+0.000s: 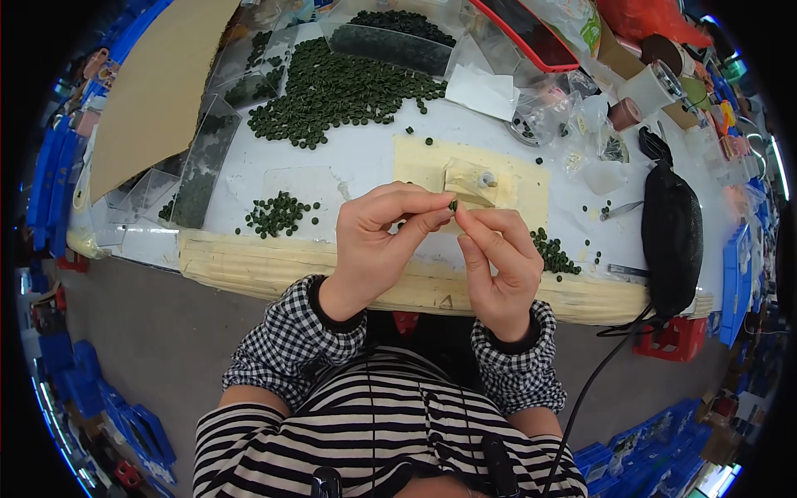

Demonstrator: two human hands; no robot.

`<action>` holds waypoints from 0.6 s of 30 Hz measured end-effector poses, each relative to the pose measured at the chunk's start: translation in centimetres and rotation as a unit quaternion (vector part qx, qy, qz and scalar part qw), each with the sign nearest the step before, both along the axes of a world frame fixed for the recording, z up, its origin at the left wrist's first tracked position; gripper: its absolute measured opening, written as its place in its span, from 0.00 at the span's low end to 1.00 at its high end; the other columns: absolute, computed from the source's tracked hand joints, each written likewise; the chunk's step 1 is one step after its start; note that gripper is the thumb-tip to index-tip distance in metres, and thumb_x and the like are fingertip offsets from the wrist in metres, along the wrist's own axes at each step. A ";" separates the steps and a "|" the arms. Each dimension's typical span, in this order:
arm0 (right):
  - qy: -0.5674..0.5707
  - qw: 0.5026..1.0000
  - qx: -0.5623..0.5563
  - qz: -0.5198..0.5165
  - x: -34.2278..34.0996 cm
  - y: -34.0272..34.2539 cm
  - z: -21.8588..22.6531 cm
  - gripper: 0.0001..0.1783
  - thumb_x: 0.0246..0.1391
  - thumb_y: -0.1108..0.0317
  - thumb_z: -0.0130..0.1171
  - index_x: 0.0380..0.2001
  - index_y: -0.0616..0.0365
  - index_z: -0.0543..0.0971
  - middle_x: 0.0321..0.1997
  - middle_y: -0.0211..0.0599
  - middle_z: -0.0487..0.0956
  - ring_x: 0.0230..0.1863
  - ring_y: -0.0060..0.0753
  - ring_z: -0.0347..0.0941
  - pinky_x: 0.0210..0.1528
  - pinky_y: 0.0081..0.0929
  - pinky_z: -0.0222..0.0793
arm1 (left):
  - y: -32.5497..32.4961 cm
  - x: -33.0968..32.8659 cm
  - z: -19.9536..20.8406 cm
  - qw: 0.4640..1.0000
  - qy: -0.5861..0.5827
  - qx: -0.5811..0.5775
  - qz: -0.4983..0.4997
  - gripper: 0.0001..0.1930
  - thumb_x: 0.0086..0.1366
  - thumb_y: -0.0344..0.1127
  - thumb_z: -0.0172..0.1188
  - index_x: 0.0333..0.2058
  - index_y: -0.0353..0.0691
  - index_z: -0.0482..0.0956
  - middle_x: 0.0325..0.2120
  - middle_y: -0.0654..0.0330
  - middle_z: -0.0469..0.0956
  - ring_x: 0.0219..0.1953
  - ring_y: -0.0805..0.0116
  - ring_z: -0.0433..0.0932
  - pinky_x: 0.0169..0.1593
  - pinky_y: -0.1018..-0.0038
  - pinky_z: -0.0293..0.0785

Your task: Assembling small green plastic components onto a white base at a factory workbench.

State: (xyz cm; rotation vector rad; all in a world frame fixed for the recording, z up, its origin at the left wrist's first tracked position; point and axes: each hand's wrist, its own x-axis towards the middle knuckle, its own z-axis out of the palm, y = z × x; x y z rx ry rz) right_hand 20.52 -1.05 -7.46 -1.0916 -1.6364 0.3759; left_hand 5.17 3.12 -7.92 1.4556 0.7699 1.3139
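My left hand (383, 236) is closed in a pinch, thumb and forefinger gripping a small dark green round piece (453, 205). From the other side, the fingertips of my right hand (505, 270) meet the same piece, its fingers curled in. Just beyond sits a small pale block (469, 181) with a metal-tipped fitting on top, on a yellow-taped patch (415, 158). Left of my hands lies a small pile of similar green pieces (278, 214). Another small pile (554, 253) is partly hidden behind my right hand.
A large green heap (332, 95) spreads toward clear trays (390, 48) at the back. Cardboard (158, 91) covers the left side. A red-edged phone (531, 33), white paper (481, 91), tweezers (623, 210) and a black pouch (671, 236) with a cable lie rightward. Yellow tape lines the front edge (398, 292).
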 end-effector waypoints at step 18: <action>0.029 0.988 0.041 -0.147 -0.2 0.0 -1.0 0.11 0.51 0.79 0.58 0.39 0.64 0.81 0.30 0.37 0.76 0.30 0.26 0.72 0.33 0.19 0.67 | 1.4 -4.4 0.1 0.925 0.356 0.084 0.106 0.08 0.57 0.23 0.59 0.36 0.31 0.79 0.28 0.53 0.79 0.28 0.67 0.79 0.33 0.77 0.75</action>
